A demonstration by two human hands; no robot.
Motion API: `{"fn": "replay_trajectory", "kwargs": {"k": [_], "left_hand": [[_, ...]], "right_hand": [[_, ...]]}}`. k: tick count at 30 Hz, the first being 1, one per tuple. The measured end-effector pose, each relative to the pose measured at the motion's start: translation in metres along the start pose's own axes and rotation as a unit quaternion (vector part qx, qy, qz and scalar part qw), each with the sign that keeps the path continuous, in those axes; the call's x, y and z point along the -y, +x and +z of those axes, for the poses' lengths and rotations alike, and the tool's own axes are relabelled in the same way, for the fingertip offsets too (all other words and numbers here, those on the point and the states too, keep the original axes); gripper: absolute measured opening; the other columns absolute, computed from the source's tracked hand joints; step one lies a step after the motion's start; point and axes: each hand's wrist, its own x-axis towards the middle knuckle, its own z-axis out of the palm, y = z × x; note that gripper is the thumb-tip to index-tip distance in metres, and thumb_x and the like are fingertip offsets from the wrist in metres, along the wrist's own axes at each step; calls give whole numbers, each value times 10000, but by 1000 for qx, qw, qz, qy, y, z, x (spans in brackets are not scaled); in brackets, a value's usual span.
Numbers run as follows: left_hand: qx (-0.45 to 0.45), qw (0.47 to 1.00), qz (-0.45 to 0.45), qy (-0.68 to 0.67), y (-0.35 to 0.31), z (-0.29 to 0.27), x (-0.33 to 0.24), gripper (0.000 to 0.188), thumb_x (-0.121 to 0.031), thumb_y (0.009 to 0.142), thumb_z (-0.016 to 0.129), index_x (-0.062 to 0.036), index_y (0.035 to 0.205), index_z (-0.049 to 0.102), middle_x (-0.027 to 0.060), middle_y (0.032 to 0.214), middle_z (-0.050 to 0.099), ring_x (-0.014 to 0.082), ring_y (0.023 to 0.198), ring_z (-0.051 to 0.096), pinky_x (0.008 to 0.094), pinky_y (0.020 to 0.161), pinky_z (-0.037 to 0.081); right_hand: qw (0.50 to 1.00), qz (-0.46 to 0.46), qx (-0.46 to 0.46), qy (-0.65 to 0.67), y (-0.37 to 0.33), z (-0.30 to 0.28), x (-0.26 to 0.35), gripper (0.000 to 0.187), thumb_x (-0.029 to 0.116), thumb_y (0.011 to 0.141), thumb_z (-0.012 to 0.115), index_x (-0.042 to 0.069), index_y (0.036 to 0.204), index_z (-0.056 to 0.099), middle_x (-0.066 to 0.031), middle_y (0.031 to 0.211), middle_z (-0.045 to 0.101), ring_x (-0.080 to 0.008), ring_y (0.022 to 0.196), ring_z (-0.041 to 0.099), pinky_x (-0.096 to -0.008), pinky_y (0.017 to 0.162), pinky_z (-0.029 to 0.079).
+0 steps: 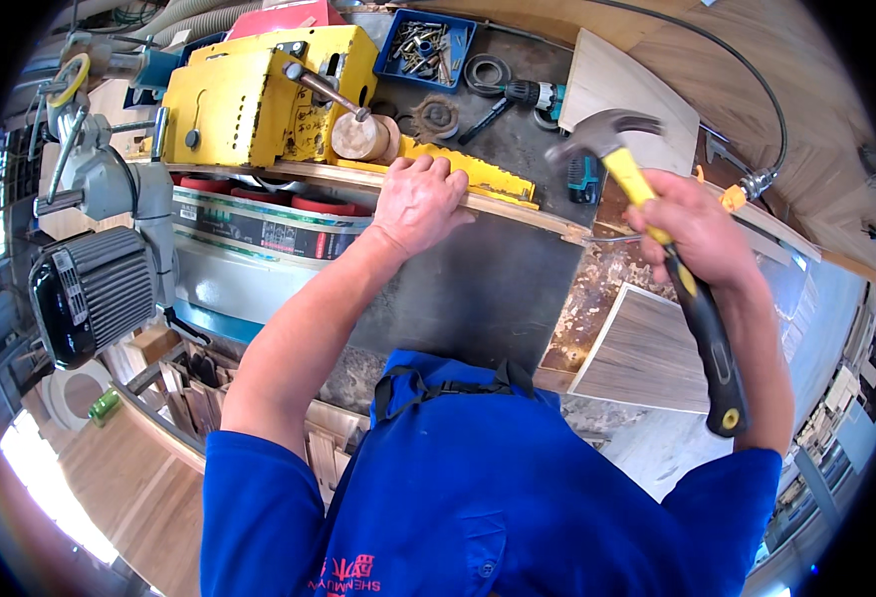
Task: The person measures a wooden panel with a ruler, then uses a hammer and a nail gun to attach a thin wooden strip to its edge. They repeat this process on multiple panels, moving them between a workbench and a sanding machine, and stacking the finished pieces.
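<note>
Hammer (702,318) sits clenched in my right grip (692,227), apart from the wooden strip (561,227) my left grip (420,206) clasps beside the yellow bar (498,182); how much is done or left, I cannot tell.

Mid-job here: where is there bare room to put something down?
The pale board beyond the hammer, right of the drill, looks bare; so does the dark surface between the wooden strip and the blue clothing, though I can't judge its height. Crowded: beyond the yellow rail, with the yellow machine, blue tray and tape roll.
</note>
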Motion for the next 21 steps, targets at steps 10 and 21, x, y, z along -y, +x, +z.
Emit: {"fn": "replay_trajectory", "kwargs": {"k": [10,21], "left_hand": [[-4,1000,0,-31,-1,2,3,400,-414,690,821,-111,868,628,54,859,617,246,890,615,404,793,444],[2,999,-4,-45,-2,1,4,360,-404,711,807,-133,871,632,45,883,615,239,921,609,402,800,441]], "right_hand": [[980,95,-11,-176,59,28,4,129,61,888,455,-14,971,521,-76,822,554,-128,563,548,-307,459,485],[976,118,55,-174,69,22,0,182,74,879,470,-8,1020,549,-45,756,556,-99,489,509,-289,414,481]]}}
